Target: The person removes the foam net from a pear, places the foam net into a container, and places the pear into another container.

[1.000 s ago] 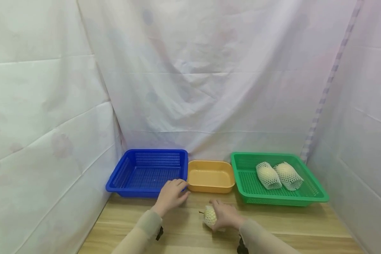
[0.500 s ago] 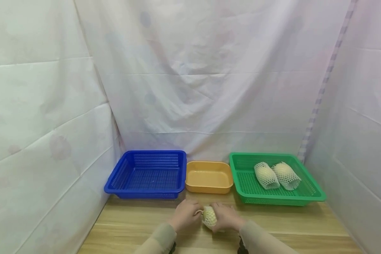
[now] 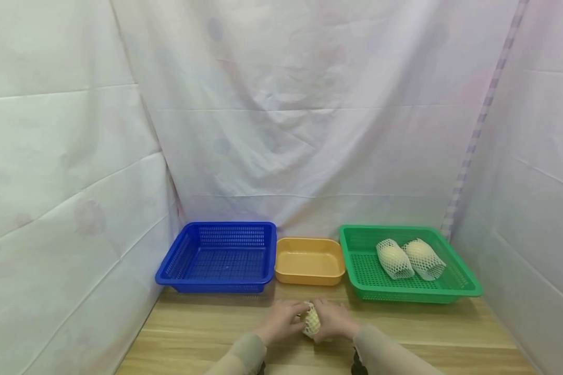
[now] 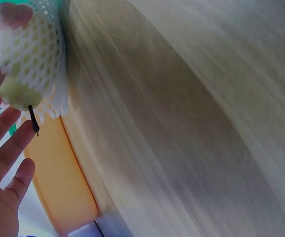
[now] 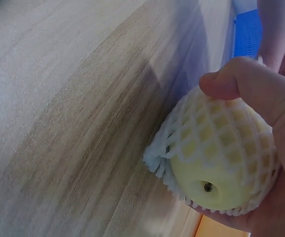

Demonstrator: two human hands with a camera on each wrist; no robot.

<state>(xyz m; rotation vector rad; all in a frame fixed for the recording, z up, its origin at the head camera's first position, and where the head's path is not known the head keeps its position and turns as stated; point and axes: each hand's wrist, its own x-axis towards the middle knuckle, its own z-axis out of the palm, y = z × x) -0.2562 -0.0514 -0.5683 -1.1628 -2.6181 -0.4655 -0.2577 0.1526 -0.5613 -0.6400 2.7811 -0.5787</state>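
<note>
A pale yellow pear (image 5: 209,180) in a white foam net (image 4: 44,61) lies on its side just above or on the table. My right hand (image 3: 336,319) grips it from the right; its thumb (image 5: 226,81) presses across the net and its fingers curl underneath. At the pear's left end is my left hand (image 3: 281,319), its thumb and forefinger pinching the foam net near the opening. The other fingers (image 4: 21,140) of that hand spread beside the dark stem (image 4: 33,118), which pokes out of the net. How firmly the left hand pinches is partly hidden.
A blue basket (image 3: 169,278) stands at back left, an orange tray (image 3: 309,279) in the middle, a green basket (image 3: 413,296) at back right. Inside the green one lie two netted fruits (image 3: 395,259). Hanging cloth (image 3: 281,156) surrounds the wooden table (image 3: 192,317).
My left hand has come down and right from beside the blue basket to the pear's stem end. The right hand stays on the pear, nearly still.
</note>
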